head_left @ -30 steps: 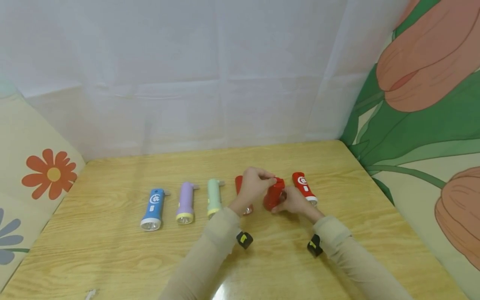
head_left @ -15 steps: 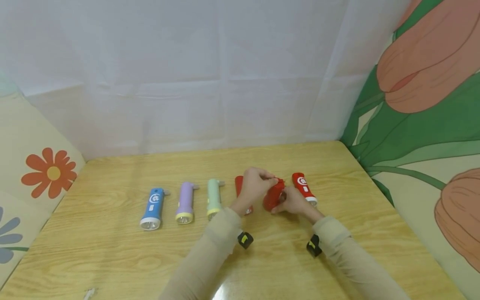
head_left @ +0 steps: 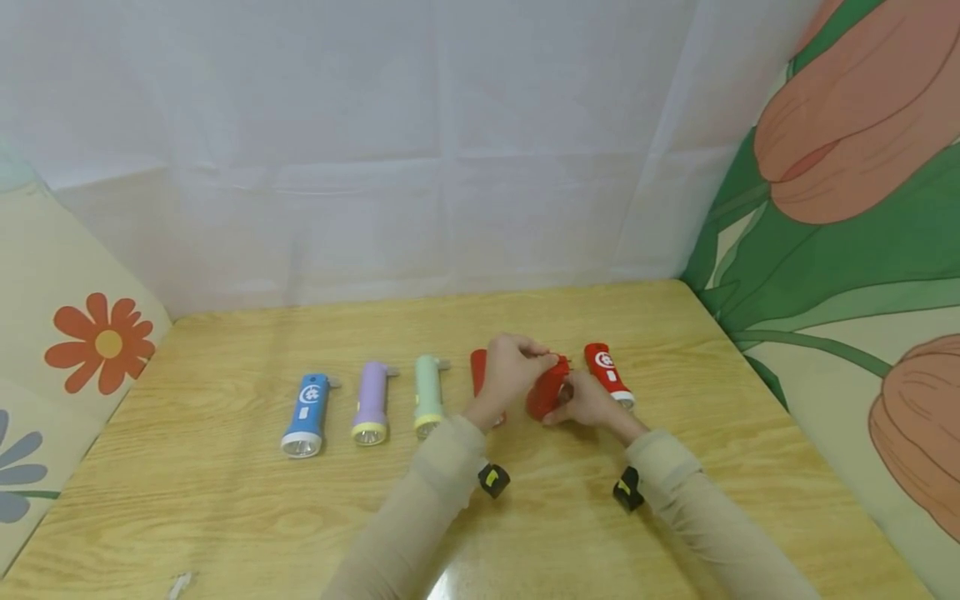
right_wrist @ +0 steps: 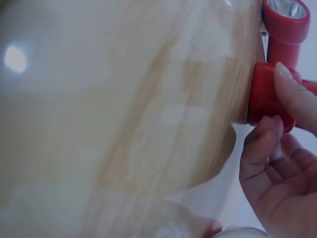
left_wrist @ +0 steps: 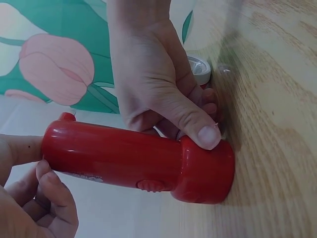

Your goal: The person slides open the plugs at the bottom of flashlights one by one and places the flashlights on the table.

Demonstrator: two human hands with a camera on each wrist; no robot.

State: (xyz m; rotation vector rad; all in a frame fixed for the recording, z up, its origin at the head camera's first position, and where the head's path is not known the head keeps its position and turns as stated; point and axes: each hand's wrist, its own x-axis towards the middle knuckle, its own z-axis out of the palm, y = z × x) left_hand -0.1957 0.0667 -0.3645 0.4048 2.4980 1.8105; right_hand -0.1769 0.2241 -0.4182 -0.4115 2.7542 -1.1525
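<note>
A red flashlight stands head down and leaning on the wooden table between the two hands. My left hand pinches its raised tail end, with a small red tab poking out beside the fingers. Lower down, my right hand grips the wide head, thumb over the rim in the left wrist view. A ribbed red switch shows on the body. Partly hidden by the left hand lies another red flashlight. To the right is a red flashlight with a white rim.
Left of the hands lie a mint-green flashlight, a purple one and a blue one, each with a tab jutting from its tail. A small whitish scrap sits near the front left. A white cloth hangs behind the table.
A thin tab now sticks out at the right of the held flashlight's tail, where none showed one second ago. Both hands stay nearly in place.
</note>
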